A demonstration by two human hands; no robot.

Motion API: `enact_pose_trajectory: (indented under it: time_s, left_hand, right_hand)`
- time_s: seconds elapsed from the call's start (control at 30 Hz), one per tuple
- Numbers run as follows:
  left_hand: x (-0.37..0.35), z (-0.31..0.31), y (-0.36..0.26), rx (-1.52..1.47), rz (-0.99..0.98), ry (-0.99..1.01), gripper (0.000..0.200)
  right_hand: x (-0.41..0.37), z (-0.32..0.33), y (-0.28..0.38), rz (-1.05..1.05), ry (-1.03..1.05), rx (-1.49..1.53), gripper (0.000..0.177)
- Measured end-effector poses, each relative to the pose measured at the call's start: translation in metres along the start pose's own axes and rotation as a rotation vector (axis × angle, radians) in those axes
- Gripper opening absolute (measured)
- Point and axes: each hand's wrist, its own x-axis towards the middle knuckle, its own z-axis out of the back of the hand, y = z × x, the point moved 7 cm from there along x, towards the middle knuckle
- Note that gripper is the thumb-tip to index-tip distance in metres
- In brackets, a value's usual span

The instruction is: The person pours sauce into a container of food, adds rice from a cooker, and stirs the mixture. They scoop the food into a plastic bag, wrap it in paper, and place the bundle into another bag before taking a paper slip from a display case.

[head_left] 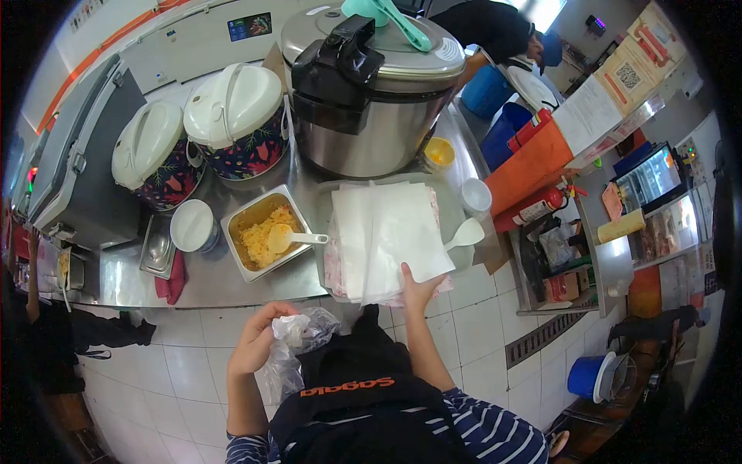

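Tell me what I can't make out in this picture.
- Inside the big silver steel cooker: head view, covered by its lid.
- Part of your right hand: head view, beneath white rectangular paper sheets.
- Inside the crumpled clear plastic bag in your left hand: head view, hidden by folds.
- Fine print on the orange and white QR poster: head view, too small.

From paper sheets (371, 232), open approach at 6 o'clock between left hand (259, 334) and right hand (419, 288), steel cooker (348, 151) blocking 12, metal pan (251, 271) at 9, cup (476, 197) at 2, paddle (468, 232) at 3
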Motion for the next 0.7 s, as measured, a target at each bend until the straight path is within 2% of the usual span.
enact_pose_trajectory:
  time_s: [0.03,0.13,0.23,0.33,0.43,0.47,0.53,0.57,0.63,0.67,0.7]
  left_hand:
    - [-0.001,0.004,0.000,0.021,-0.022,-0.029,0.025]
    - [-0.006,0.013,0.006,0.047,0.001,-0.028,0.026]
    - [-0.004,0.008,0.004,0.040,-0.004,-0.040,0.031]
    - [0.006,0.008,0.017,0.043,-0.012,-0.166,0.035]
    - [0.019,0.008,0.025,0.271,-0.115,-0.377,0.039]
    - [0.022,0.008,0.030,0.388,-0.166,-0.483,0.038]
    - [0.037,-0.017,0.035,0.497,0.044,-0.392,0.041]
    - [0.043,-0.029,0.039,0.551,0.149,-0.344,0.042]
    - [0.056,-0.062,0.042,0.660,-0.160,-0.245,0.043]
    - [0.060,-0.074,0.043,0.708,-0.318,-0.200,0.044]
    - [0.065,-0.076,0.037,0.744,-0.289,-0.216,0.044]
  right_hand:
    - [-0.001,0.004,0.016,0.068,0.007,0.016,0.089]
    - [-0.013,0.008,0.065,0.246,0.015,-0.682,0.085]
    - [-0.034,-0.047,0.071,0.676,0.427,-0.692,0.071]
    - [-0.065,-0.098,0.030,0.704,0.849,-0.784,0.055]
    - [-0.061,-0.089,0.063,0.650,0.732,-0.706,0.051]
    - [-0.067,-0.084,0.079,0.485,0.875,-0.377,0.051]
    - [-0.084,-0.071,0.109,0.129,1.081,0.293,0.049]
    - [-0.092,-0.070,0.107,-0.011,1.112,0.349,0.049]
    - [-0.110,-0.070,0.098,-0.284,1.169,0.463,0.047]
    - [-0.092,-0.066,0.090,-0.066,0.986,0.344,0.041]
    - [-0.078,-0.066,0.086,-0.141,0.968,0.310,0.041]
